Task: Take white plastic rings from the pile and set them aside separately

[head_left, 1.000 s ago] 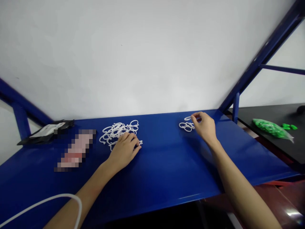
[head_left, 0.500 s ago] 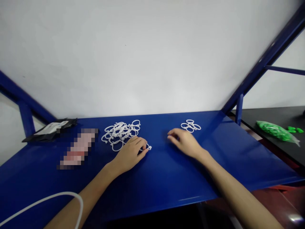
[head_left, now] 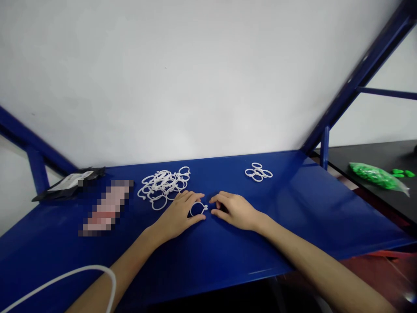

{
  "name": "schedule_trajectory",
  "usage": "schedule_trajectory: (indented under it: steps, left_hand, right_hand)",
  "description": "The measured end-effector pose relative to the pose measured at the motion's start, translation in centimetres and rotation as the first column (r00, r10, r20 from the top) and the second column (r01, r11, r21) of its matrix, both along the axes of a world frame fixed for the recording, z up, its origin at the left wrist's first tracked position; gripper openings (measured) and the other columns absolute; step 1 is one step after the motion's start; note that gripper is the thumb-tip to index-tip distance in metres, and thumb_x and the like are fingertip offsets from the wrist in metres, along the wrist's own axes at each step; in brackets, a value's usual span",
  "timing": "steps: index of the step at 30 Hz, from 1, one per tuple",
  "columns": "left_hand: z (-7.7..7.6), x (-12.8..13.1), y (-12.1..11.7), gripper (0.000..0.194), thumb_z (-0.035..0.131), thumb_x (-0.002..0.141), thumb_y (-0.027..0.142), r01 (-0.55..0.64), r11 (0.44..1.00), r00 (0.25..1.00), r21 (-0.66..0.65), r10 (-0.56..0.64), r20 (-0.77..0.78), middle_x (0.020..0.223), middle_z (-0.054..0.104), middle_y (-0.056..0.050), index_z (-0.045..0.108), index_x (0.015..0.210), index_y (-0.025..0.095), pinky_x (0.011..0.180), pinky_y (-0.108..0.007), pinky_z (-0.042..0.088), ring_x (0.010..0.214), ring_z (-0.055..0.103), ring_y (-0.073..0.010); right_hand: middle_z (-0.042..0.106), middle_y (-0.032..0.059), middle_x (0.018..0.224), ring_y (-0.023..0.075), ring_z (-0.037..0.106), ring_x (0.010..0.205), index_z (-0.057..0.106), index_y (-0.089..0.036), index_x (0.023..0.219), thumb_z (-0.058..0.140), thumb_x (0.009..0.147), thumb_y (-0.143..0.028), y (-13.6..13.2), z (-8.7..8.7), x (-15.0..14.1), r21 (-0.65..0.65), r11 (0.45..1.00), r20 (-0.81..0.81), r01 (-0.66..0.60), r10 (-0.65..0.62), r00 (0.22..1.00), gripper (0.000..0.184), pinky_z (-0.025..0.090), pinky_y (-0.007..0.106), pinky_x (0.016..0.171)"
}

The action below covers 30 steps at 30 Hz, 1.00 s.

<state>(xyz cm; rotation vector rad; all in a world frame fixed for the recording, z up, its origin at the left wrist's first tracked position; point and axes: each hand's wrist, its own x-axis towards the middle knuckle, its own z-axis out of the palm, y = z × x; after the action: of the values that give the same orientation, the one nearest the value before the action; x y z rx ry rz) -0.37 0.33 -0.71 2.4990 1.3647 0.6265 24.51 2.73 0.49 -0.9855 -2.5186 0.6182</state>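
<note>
A single white ring (head_left: 196,209) with a small knob-like end lies on the blue table, between the spread thumb and fingers of my left hand (head_left: 178,213). That hand rests beside a tangled pile of white rings (head_left: 162,180). My right hand (head_left: 238,211) faces the single ring's knob from the right, a small gap away, its thumb and fingers apart with nothing visible between them. Farther back on the right, several white rings (head_left: 258,172) form a flower-like cluster.
On the blue table (head_left: 182,261), a black packet (head_left: 70,182) and a pixelated object (head_left: 107,206) lie at left. A white cable (head_left: 65,278) loops over my left forearm. Blue frame posts (head_left: 325,148) flank the table; a bag of green pieces (head_left: 374,176) lies beyond.
My right hand has moved left and nearer, from beside the flower-like cluster to the single ring. My left hand's fingers have spread apart, and more of the ring shows.
</note>
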Motion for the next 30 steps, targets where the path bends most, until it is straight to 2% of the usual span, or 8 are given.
schedule_trajectory:
  steps: [3, 6, 9, 14, 18, 22, 26, 30]
  left_hand:
    - [0.0, 0.4, -0.2, 0.047, 0.070, 0.090, 0.045, 0.027, 1.000, 0.999, -0.007, -0.027, 0.018, 0.117, 0.068, -0.006, 0.057, 0.129, 0.024, 0.100, -0.046, 0.049, 0.111, 0.062, -0.0266]
    - [0.0, 0.8, -0.5, 0.049, 0.070, 0.089, 0.051, 0.066, 0.997, 0.997, 0.038, -0.067, 0.038, 0.112, 0.069, -0.006, 0.057, 0.127, 0.022, 0.096, -0.045, 0.051, 0.104, 0.064, -0.0255]
    - [0.1, 1.0, -0.7, 0.048, 0.068, 0.091, 0.052, 0.099, 0.990, 0.994, 0.103, -0.104, 0.042, 0.113, 0.070, -0.006, 0.056, 0.126, 0.022, 0.097, -0.045, 0.050, 0.104, 0.064, -0.0256]
    - [0.2, 0.7, -0.6, 0.043, 0.069, 0.092, 0.044, 0.113, 0.987, 0.993, 0.117, -0.117, 0.022, 0.118, 0.068, -0.006, 0.056, 0.126, 0.022, 0.098, -0.047, 0.047, 0.108, 0.061, -0.0266]
    - [0.1, 0.7, -0.5, 0.028, 0.067, 0.093, 0.039, 0.119, 0.988, 0.991, 0.099, -0.124, 0.046, 0.110, 0.069, -0.005, 0.061, 0.113, 0.021, 0.094, -0.044, 0.048, 0.102, 0.061, -0.0246]
    - [0.2, 0.9, -0.7, 0.041, 0.074, 0.087, 0.044, 0.113, 0.992, 0.991, 0.063, -0.117, 0.062, 0.113, 0.067, -0.005, 0.059, 0.117, 0.021, 0.096, -0.045, 0.047, 0.104, 0.060, -0.0254]
    - [0.3, 1.1, -0.7, 0.036, 0.073, 0.090, 0.040, 0.101, 0.992, 0.990, 0.072, -0.108, 0.087, 0.113, 0.067, -0.004, 0.059, 0.118, 0.022, 0.096, -0.043, 0.047, 0.104, 0.060, -0.0239]
    - [0.0, 1.3, -0.6, 0.043, 0.074, 0.086, 0.051, 0.114, 0.984, 0.981, 0.139, -0.134, 0.143, 0.107, 0.067, -0.003, 0.059, 0.113, 0.021, 0.090, -0.039, 0.048, 0.098, 0.061, -0.0221]
  right_hand:
    - [0.071, 0.0061, 0.107, 0.0194, 0.068, 0.091, 0.061, -0.021, 0.121, 0.063, 0.096, -0.033, -0.3, -0.2, -0.3, 0.016, 1.000, -0.068, -0.021, 0.022, 0.997, 0.028, 0.051, 0.032, 0.080]
    - [0.072, 0.0070, 0.112, 0.0201, 0.069, 0.097, 0.063, -0.021, 0.115, 0.059, 0.098, -0.029, -0.6, -0.5, -0.6, 0.012, 0.996, -0.124, -0.092, 0.093, 0.988, 0.020, 0.052, 0.033, 0.085]
    - [0.073, 0.0065, 0.105, 0.0174, 0.069, 0.086, 0.066, -0.020, 0.108, 0.057, 0.099, -0.026, -0.7, -0.6, -0.8, 0.005, 0.993, -0.178, -0.115, 0.114, 0.977, 0.015, 0.052, 0.030, 0.079]
    - [0.069, 0.0028, 0.092, 0.0115, 0.060, 0.067, 0.068, -0.020, 0.106, 0.059, 0.097, -0.024, -0.8, -0.1, -0.9, -0.069, 0.995, -0.295, -0.067, 0.044, 0.954, 0.013, 0.049, 0.025, 0.066]
    - [0.066, 0.0031, 0.095, 0.0110, 0.058, 0.069, 0.067, -0.020, 0.106, 0.058, 0.098, -0.023, -0.9, 0.1, -0.9, -0.087, 0.993, -0.346, -0.081, 0.047, 0.937, 0.013, 0.048, 0.024, 0.066]
    - [0.067, 0.0043, 0.100, 0.0118, 0.060, 0.074, 0.065, -0.020, 0.107, 0.056, 0.099, -0.022, -0.7, -0.1, -0.8, -0.050, 0.993, -0.342, -0.107, 0.084, 0.936, 0.012, 0.050, 0.026, 0.071]
    - [0.067, 0.0047, 0.101, 0.0133, 0.061, 0.078, 0.063, -0.020, 0.114, 0.057, 0.100, -0.024, -0.7, -0.3, -0.7, -0.023, 0.997, -0.321, -0.079, 0.068, 0.945, 0.017, 0.050, 0.027, 0.073]
    - [0.067, 0.0014, 0.089, 0.0130, 0.062, 0.073, 0.064, -0.020, 0.106, 0.066, 0.095, -0.029, -0.8, -0.4, -0.9, -0.117, 0.992, -0.358, -0.051, 0.006, 0.934, 0.015, 0.049, 0.025, 0.068]
